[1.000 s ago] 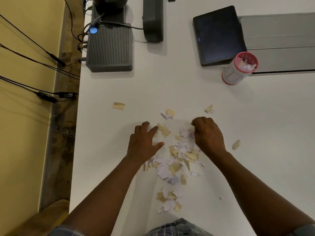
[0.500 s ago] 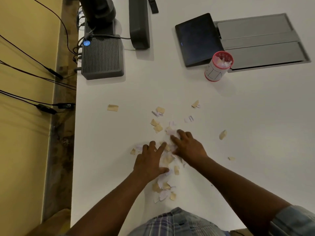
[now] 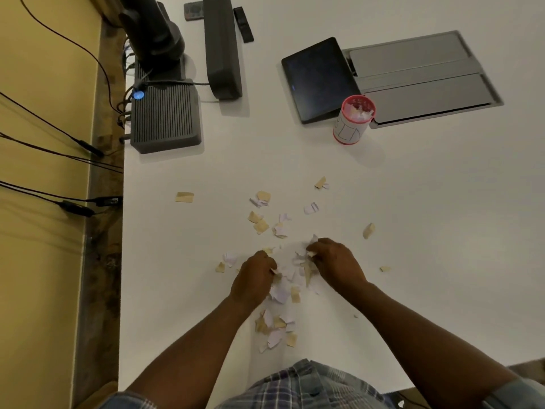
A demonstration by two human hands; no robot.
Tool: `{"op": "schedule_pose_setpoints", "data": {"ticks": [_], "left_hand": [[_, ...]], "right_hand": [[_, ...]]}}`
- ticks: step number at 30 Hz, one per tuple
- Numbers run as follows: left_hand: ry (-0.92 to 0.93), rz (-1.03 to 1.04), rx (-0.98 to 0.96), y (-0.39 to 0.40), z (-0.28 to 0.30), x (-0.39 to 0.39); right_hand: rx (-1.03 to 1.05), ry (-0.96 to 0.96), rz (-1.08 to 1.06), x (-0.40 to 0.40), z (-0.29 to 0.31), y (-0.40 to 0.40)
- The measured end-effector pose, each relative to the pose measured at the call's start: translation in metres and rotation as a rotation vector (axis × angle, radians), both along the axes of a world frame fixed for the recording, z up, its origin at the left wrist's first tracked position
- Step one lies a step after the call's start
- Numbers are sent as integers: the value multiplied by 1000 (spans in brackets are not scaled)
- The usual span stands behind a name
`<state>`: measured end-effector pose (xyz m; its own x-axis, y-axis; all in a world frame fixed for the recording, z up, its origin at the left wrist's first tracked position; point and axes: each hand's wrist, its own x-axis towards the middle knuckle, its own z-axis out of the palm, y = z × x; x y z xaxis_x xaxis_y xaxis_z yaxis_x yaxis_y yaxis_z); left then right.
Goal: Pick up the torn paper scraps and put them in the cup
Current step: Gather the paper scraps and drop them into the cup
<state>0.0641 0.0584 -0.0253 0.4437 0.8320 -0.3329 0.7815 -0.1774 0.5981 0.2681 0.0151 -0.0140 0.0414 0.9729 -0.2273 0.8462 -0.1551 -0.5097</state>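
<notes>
While the cup (image 3: pixel 354 119) already shows a heap of white bits poking above its red rim, most of the job, by my reckoning, is yet to do — I'd call it a fair way short of half. It stands upright well beyond my hands, touching or nearly touching the near corner of the dark tablet (image 3: pixel 318 78), a small cylinder with a pale wall, a red band at the foot and some drawn lines on its side.

Well on the near side of the cup lie the paper scraps (image 3: pixel 283 290), thickest between my two hands and trailing back toward my shirt. My left hand (image 3: pixel 253 278) has its fingers curled down into the heap, bunched on scraps; my right hand (image 3: pixel 336 262) does the same, its fingertips pinched together with a white piece sticking up from them. How much each fist holds I cannot tell.

Between the heap and the cup lie strays, among them one tan scrap (image 3: pixel 184 197) far off to the cup's left.

All of it is thin torn paper — some white, some tan, ragged-edged, a few curled or folded, light enough, I judge, to slip from a loose grip. Under it, the table (image 3: pixel 442 231) is smooth, matte and white.
</notes>
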Motion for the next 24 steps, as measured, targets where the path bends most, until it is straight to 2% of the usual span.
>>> {"op": "schedule_pose_setpoints", "data": {"ticks": [3,6,13,15,18,24], "left_hand": [[-83,147,-11,17,8,7],[-125,234,-27,36,15,20],[-198,303,-69,73,23,46],[-199,301,-77,79,22,50],[-212,315,-100,82,20,53],[-211,352,-142,83,20,53]], "right_hand": [[42,127,-165,14,13,11],[92,166,-266,28,28,31],[229,237,-479,79,69,103],[280,179,-508,101,78,131],[325,-10,-543,138,86,180],[294,-168,-391,173,84,250]]}}
